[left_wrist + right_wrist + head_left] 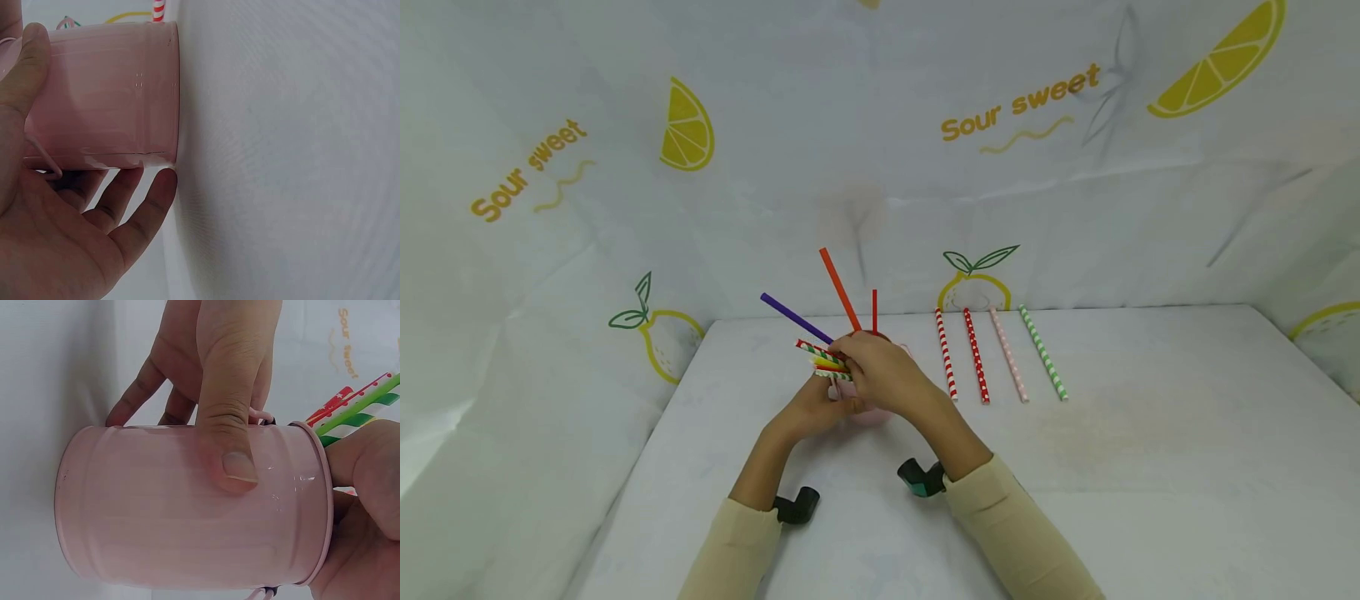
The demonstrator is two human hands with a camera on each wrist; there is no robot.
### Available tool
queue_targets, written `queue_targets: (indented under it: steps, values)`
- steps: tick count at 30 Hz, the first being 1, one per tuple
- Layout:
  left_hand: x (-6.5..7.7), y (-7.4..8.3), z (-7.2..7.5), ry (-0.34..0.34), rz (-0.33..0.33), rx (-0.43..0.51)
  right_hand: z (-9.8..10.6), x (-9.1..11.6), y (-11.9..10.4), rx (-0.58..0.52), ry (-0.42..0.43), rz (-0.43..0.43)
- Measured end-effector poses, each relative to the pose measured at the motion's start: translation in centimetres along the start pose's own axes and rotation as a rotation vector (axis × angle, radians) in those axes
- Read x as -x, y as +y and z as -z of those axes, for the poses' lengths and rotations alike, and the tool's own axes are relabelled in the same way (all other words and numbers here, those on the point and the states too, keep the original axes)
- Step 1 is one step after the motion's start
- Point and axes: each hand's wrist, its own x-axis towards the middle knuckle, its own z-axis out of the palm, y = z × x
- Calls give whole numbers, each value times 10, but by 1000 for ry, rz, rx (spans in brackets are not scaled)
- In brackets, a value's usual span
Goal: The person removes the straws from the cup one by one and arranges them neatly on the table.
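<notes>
A pink metal bucket (156, 506) stands upright on the white table with paper straws leaning out of its mouth. My left hand (811, 410) grips it by the side, thumb across the wall and fingers reaching round behind. Over the rim, my right hand (883, 371) has its fingers dipped among the straws; the tips are hidden, and I cannot tell whether they pinch one. A purple straw (795, 317), an orange straw (841, 292) and a red straw (875, 310) lean apart. Patterned and plain straws, among them a green one (356, 406), bunch beside the right hand.
Right of the bucket, a red-striped straw (946, 354), a red dotted straw (977, 357), a pink dotted straw (1009, 354) and a green-striped straw (1042, 352) lie spaced in a row. A white lemon-printed cloth (820, 167) hangs behind the table.
</notes>
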Motion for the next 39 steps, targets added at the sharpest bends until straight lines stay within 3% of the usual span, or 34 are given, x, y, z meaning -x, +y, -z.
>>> queue_targets:
  steps: [6, 13, 18, 26, 29, 39]
  values:
    - [1, 1, 0, 1, 14, -24, 1, 1, 0, 30, -31, 6]
    - [2, 2, 1, 4, 28, -39, 4, 1, 0, -67, -38, -4]
    - [1, 3, 1, -9, -17, -14, 7, -2, 1, -149, -67, -11]
    - [14, 34, 4, -24, -44, 13, 10, 0, 4, -124, -57, 42]
    - [16, 38, 4, -23, -47, 20, 10, 0, 4, -114, -43, 36]
    - [0, 1, 1, -13, -16, -28, 3, -1, 1, 15, -83, -11]
